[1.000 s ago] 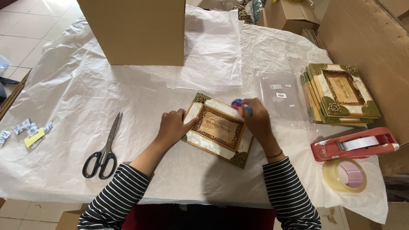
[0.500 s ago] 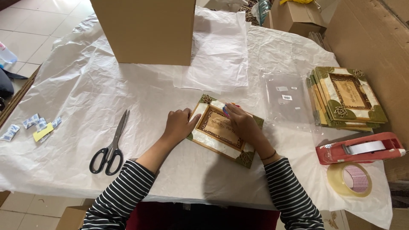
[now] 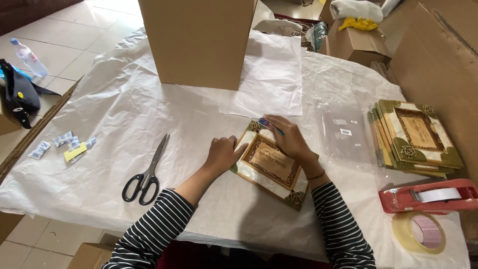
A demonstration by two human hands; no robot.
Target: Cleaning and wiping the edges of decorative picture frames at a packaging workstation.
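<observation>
The ornate picture frame lies flat and tilted on the white table covering, between both hands. The left hand presses loosely curled against its left edge. The right hand rests on its upper right part, fingers pinching a small blue-and-red object.

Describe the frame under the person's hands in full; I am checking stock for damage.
The frame is a flat rectangle lying face up and turned askew on the white-covered table. It has a pale border that looks pearly, dark green corners with knot-like ornaments, and a brown centre panel inside a thin gold edge. The left hand rests against its left edge; the right hand lies over its upper part, pinching a small blue and pink item. No damage shows, though the hands hide part of it.
</observation>
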